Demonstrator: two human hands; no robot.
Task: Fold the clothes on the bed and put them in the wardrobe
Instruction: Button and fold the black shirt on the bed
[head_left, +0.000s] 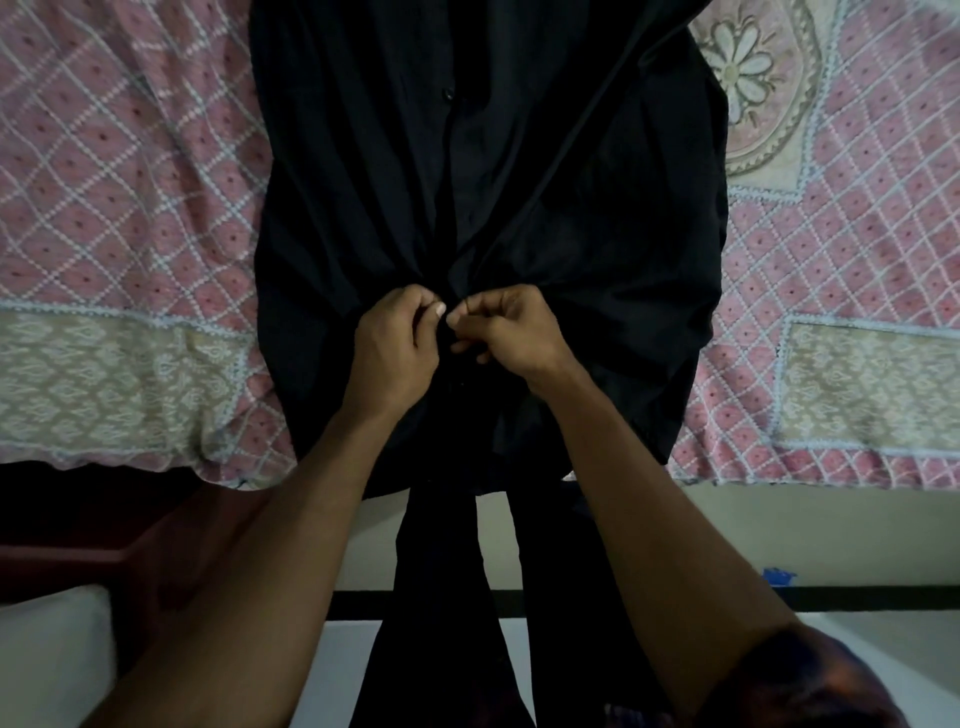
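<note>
Both hands — left hand and right hand — pinched the placket of the black shirt, spread on the bed, apparently buttoning it — so folding and the wardrobe trip were, seemingly, still ahead.

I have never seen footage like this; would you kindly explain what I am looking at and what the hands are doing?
No machine here: a person wears a camera on the head, and this one picture looks forward and down from it. A black shirt lies spread on the bed's pink patterned bedspread, one button showing on its front. The left hand and the right hand meet at the shirt's middle, each pinching fabric along the front opening, possibly fastening it.
</note>
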